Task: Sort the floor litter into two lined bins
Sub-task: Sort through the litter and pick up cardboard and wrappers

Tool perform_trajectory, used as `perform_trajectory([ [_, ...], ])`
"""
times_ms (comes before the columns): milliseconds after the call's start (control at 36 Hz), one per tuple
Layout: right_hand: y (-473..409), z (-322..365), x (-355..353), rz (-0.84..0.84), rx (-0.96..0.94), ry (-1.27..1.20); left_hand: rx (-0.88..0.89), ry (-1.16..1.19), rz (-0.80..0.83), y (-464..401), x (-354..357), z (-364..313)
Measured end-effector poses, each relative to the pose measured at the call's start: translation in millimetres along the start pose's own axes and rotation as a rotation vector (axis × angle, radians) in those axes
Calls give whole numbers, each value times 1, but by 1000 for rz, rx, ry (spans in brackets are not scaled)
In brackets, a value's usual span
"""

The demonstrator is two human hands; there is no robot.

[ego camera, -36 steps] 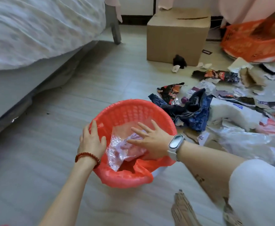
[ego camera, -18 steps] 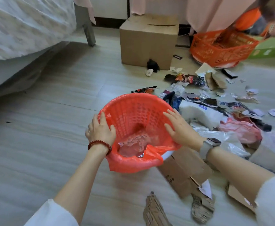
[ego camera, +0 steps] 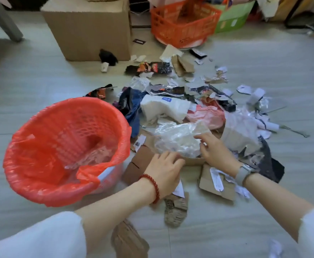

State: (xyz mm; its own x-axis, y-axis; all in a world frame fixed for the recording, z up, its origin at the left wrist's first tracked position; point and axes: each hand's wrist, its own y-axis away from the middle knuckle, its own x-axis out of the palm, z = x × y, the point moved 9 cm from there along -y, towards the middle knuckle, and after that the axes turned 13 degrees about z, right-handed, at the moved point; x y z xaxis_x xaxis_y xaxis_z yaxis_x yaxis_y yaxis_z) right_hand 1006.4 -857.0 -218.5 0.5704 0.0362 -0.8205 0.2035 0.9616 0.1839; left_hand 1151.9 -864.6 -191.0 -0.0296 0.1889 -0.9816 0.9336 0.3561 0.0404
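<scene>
Soft, even daylight is filling the room, leaving only faint shadows on the pale floor (ego camera: 40,81). Glare is glinting off the clear plastic wrap (ego camera: 176,136). Wide-angle distortion is bending the edges, and the sleeves (ego camera: 40,237) and far corners are blurring noticeably.

A red liner (ego camera: 40,164) covers the latticed red bin (ego camera: 81,127); brown cardboard (ego camera: 139,162) lies beside clear plastic (ego camera: 176,138).

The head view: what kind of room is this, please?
Probably a room in a home, used partly for storage: a grey plank floor, a cardboard box and an orange crate by the wall, litter beside a red-lined bin.
</scene>
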Motion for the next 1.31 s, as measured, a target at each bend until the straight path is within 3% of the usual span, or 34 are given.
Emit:
perform_trajectory([
  [83, 22, -47, 14, -9, 95, -15, 95, -73, 321, -10, 58, -25],
  [167, 46, -74, 36, 27, 137, -12, 66, -114, 604, -7, 111, -32],
  [306, 80, -107, 62, 17, 156, -79, 21, -149, 786, 13, 184, -42],
  [361, 94, -119, 68, -24, 185, -97, -79, -136, 837, 20, 205, -41],
  [472, 121, -137, 79, -90, 253, -165, -326, 60, 708, 19, 215, -44],
  [639, 142, -155, 73, -151, 313, -191, -34, 162, 476, -6, 202, -94],
  [722, 144, -166, 71, -166, 354, -160, -53, 129, 403, -18, 203, -87],
  [861, 126, -162, 64, -173, 377, -31, -212, 80, 521, -29, 207, -64],
  [944, 107, -161, 66, -88, 490, 53, -264, 127, 603, -29, 214, -58],
  [1194, 71, -187, 91, 41, 740, -112, -343, 422, 623, -21, 223, -51],
  [1306, 75, -202, 85, -83, 747, -184, -341, 483, 519, -19, 217, -45],
])
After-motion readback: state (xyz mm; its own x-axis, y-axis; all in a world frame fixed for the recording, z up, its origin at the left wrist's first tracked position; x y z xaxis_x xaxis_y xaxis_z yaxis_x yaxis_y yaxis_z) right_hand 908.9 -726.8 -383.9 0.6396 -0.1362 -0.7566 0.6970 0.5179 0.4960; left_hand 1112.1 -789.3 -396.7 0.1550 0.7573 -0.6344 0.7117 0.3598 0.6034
